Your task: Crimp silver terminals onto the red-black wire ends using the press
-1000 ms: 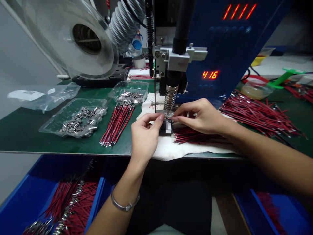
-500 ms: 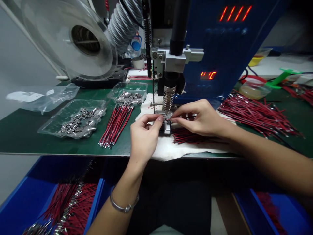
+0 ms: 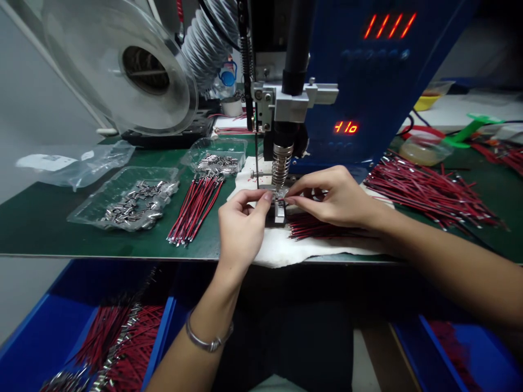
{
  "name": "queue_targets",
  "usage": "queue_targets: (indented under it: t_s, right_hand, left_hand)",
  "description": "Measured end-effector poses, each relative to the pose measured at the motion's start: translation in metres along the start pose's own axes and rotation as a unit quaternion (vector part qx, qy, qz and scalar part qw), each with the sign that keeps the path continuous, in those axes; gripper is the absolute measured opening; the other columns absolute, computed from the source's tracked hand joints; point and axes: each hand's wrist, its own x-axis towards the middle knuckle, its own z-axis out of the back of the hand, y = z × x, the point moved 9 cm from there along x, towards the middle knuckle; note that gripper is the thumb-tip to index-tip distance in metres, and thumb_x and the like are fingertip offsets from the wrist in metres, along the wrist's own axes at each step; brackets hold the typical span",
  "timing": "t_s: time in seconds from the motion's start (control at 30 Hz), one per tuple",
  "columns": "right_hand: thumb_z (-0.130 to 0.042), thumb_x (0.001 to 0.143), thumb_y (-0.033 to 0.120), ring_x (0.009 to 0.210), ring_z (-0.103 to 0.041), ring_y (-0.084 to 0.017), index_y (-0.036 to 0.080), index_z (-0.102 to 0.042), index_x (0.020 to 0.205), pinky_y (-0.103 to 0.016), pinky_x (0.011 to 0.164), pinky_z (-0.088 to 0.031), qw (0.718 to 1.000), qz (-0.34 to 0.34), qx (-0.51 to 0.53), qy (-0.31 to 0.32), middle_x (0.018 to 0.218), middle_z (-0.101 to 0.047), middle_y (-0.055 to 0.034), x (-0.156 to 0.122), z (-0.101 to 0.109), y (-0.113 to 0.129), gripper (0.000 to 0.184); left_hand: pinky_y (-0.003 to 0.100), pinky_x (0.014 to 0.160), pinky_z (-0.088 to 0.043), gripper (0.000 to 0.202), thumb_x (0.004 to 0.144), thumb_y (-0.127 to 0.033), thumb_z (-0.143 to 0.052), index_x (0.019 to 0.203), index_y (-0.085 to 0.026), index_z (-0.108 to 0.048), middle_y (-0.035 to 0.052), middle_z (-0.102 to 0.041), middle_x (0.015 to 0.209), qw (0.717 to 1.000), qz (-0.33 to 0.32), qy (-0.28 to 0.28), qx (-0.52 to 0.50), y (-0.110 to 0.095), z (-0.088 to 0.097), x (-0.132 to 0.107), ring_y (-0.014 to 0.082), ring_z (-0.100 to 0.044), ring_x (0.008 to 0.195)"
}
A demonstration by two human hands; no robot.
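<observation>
A small part, too tiny to be identified, is pinched by the left hand and right hand at the metal fixture; red wires are half hidden beneath them.

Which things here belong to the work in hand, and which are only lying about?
In use: left hand, right hand, both pinched at the metal fixture under the machine head; red wires under the right hand.
Lying about: terminal tray, wire bundle, plastic bag, clear reel, wire pile, blue bin.
</observation>
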Motion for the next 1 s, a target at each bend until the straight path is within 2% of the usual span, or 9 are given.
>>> queue_targets:
  t_s: [0.17, 0.37, 0.5, 1.0]
  right_hand:
    - [-0.064, 0.082, 0.018, 0.060, -0.060, -0.008, 0.012, -0.073, 0.084, -0.018, 0.058, -0.045, 1.000, -0.001, -0.001, 0.000, 0.075, -0.072, -0.0024, -0.0008, 0.0005, 0.0002, 0.011]
    - [-0.063, 0.082, 0.016, 0.061, -0.061, -0.007, 0.012, -0.073, 0.084, -0.017, 0.059, -0.044, 1.000, 0.016, -0.009, -0.002, 0.075, -0.072, -0.0019, -0.0022, 0.0005, 0.0034, 0.010]
    - [-0.063, 0.083, 0.016, 0.061, -0.061, -0.007, 0.012, -0.073, 0.084, -0.017, 0.060, -0.044, 1.000, 0.023, -0.013, -0.006, 0.076, -0.072, -0.0027, -0.0008, -0.0012, 0.0043, 0.010]
    - [-0.063, 0.082, 0.013, 0.067, -0.064, -0.008, 0.012, -0.073, 0.088, -0.017, 0.062, -0.044, 0.998, -0.017, -0.039, -0.042, 0.079, -0.073, -0.0019, -0.0030, -0.0004, 0.0064, 0.012]
  left_hand:
    - [0.020, 0.037, -0.024, 0.022, 0.075, -0.035, -0.073, 0.083, -0.014, -0.069, 0.0012, -0.058, 0.065, 1.000, -0.005, -0.003, -0.031, 0.0018, 0.0015, -0.0002, 0.0041, -0.035, 0.040]
    - [0.020, 0.038, -0.023, 0.021, 0.076, -0.034, -0.072, 0.084, -0.015, -0.070, 0.0011, -0.057, 0.063, 1.000, 0.000, 0.009, 0.008, 0.0006, -0.0002, -0.0002, 0.0043, -0.034, 0.043]
    - [0.020, 0.039, -0.024, 0.021, 0.076, -0.034, -0.072, 0.085, -0.014, -0.070, 0.0027, -0.060, 0.068, 1.000, 0.001, 0.012, 0.016, 0.0005, -0.0015, -0.0001, 0.0046, -0.035, 0.045]
    - [0.019, 0.037, -0.019, 0.020, 0.078, -0.035, -0.070, 0.087, -0.016, -0.071, -0.0012, -0.050, 0.054, 1.000, 0.012, 0.004, 0.019, 0.0001, -0.0003, -0.0030, 0.0042, -0.029, 0.039]
